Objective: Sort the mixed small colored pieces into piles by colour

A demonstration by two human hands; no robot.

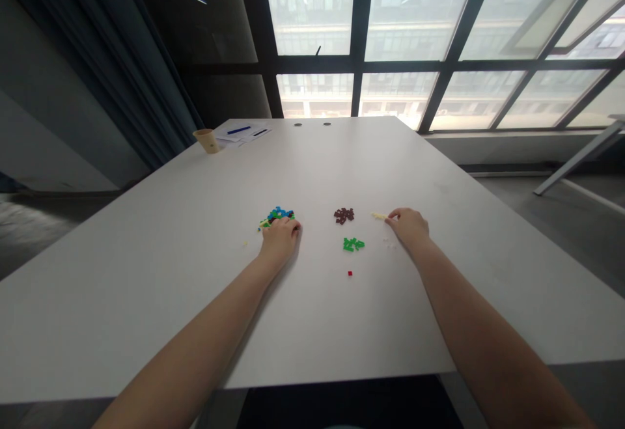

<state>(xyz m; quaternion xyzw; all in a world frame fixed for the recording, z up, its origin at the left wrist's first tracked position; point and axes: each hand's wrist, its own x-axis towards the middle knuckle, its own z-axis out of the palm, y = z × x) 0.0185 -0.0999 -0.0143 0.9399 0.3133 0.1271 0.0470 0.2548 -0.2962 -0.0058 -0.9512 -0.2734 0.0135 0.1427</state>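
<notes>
Fingers of the left hand (279,237) rest on mixed-colour bricks (277,215); right hand (409,225) pinches a pale yellow piece (378,215).

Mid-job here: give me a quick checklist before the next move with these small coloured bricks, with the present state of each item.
1. Left hand on the mixed brick pile: ok, fingertips touch its near edge.
2. Right hand at the pale yellow piece: ok, fingertips meet it; a firm pinch: cannot tell.
3. Brown pile and green pile apart: ok, a gap shows.
4. Red brick sorted: not ok, it lies alone.
5. Paper cup away from both arms: ok, at the far corner of the table.
</notes>
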